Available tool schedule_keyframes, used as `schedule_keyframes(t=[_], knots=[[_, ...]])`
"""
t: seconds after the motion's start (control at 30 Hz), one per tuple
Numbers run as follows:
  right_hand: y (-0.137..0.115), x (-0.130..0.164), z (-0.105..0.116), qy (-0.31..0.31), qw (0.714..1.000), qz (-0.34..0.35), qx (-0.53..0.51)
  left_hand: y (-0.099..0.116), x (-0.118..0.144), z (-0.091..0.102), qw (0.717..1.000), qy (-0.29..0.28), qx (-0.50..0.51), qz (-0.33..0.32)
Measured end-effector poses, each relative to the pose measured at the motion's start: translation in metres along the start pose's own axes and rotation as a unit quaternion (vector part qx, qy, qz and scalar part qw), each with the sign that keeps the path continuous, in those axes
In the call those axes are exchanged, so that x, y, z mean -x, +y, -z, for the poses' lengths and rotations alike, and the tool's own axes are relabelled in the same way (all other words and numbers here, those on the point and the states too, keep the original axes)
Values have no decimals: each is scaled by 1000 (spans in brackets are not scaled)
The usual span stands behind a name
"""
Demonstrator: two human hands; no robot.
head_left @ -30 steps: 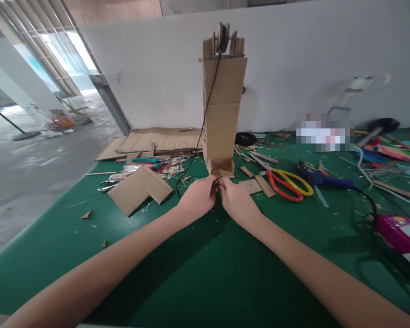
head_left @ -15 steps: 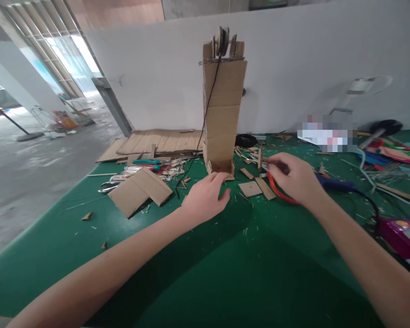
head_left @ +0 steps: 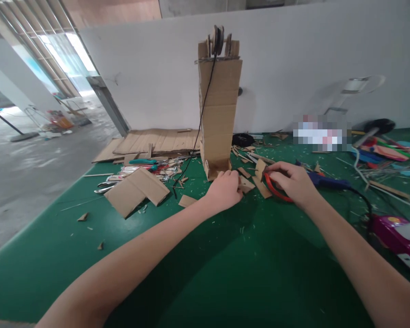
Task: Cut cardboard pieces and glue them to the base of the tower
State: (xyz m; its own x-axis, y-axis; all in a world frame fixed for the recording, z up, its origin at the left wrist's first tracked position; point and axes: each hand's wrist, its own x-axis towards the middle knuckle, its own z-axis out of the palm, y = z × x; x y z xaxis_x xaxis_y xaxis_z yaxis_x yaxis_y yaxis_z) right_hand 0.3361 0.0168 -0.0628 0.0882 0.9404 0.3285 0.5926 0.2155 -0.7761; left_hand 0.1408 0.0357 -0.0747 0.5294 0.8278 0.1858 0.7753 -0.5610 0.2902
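My left hand (head_left: pixel 224 190) is closed at the near edge of a small cardboard square (head_left: pixel 247 185), which is tilted up off the table at the fingers. My right hand (head_left: pixel 292 183) is pinched on a small bent cardboard piece (head_left: pixel 260 169). Just under those fingers lies a red-handled tool (head_left: pixel 276 193), its far end partly hidden. A cardboard strip (head_left: pixel 262 187) rests between the hands. Behind my left hand stands a tall cardboard tower (head_left: pixel 218 109) with a pulley wheel (head_left: pixel 217 40) on top and a black cord (head_left: pixel 205 102) hanging down its left side.
Cut cardboard (head_left: pixel 136 190), flat sheets (head_left: pixel 157 140) and green-handled pliers (head_left: pixel 142 161) lie to the left. On the right are a blue glue gun (head_left: pixel 331 182) with a cable, a magenta device (head_left: pixel 398 239) and coloured scraps (head_left: pixel 384 155). A white wall (head_left: pixel 280 68) stands behind the table.
My left hand has moved right from the tower's base and closed on the cardboard square, tilting it. My right hand has drawn slightly back and down, with its cardboard piece now turned.
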Motion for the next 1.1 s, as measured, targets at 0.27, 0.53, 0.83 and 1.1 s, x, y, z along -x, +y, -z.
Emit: schedule_keyframes(t=[0.27,0.53,0.83,1.1], knots=[[1,2,-8,17,1000,5,6,-4,-8,-4,997,14,-20,-76],[4,3,-10,40,987,-70,-141,1,-37,14,984,-138,28,-112],[-5,7,-13,-32,903,-126,-410,-10,-1,39,980,134,148,-17],[-20,19,-29,-10,989,7,-146,-12,6,40,946,90,310,38]])
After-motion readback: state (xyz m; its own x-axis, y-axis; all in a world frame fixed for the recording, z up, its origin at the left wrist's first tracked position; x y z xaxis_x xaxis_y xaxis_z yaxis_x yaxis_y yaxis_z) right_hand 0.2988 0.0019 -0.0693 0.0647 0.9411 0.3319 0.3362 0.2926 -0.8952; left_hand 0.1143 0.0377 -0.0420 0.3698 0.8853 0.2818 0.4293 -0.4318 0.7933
